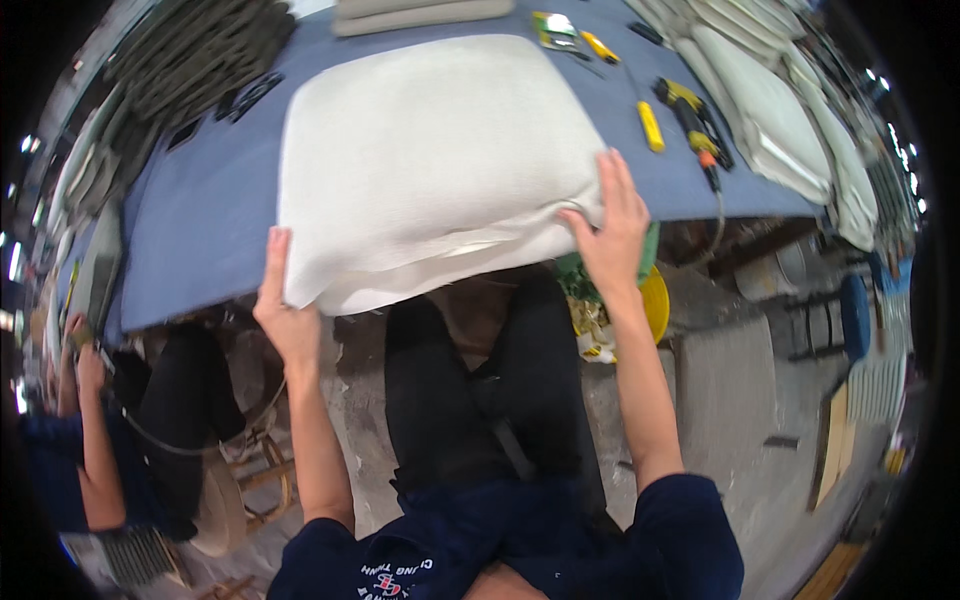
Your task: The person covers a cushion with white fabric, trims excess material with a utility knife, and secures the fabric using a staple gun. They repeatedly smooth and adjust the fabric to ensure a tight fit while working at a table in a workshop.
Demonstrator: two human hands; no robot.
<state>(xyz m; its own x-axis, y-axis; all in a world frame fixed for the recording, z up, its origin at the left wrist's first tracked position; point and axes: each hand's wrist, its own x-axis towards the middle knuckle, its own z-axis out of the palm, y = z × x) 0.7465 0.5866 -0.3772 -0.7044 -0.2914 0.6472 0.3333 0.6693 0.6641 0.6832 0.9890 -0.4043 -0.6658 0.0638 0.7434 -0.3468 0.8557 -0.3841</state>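
Observation:
A white, rounded-square seat cushion (440, 140) lies on the blue-covered table, its near edge reaching the table's front. Along that near edge the fabric cover gapes in a long slit with loose folds. My left hand (287, 318) grips the near left corner, fingers up along its side; the thumb is hidden. At the near right corner, my right hand (612, 235) holds the cushion, its thumb pressed on the fabric beside the slit and its fingers against the right side.
Right of the cushion lie a yellow-handled screwdriver (650, 126), a yellow cutter (598, 46) and a yellow-black power tool (688, 115) with a hose. White cushions (765, 120) are piled at right, dark grey pieces (195, 55) at upper left. A co-worker's arm (98, 440) shows at left.

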